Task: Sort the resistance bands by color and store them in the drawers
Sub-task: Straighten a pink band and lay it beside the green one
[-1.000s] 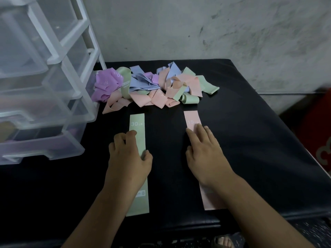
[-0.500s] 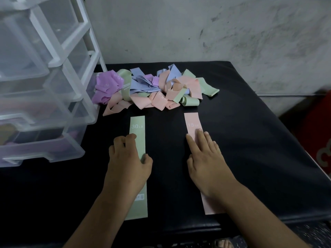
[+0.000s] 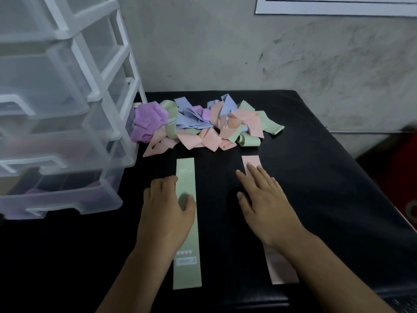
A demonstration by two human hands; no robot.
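The green band (image 3: 187,184) is pale green with white print. The pink band (image 3: 283,269) is pale pink. The pile (image 3: 203,127) mixes purple, blue, pink and green. The table (image 3: 316,177) is black, the drawer unit (image 3: 67,132) translucent with a white frame, and the wall (image 3: 225,53) mottled grey.

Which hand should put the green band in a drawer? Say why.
Left. The left hand holds the green band and is nearer the drawers, which stand on that side. The right hand lies flat on the pink band, farther off.
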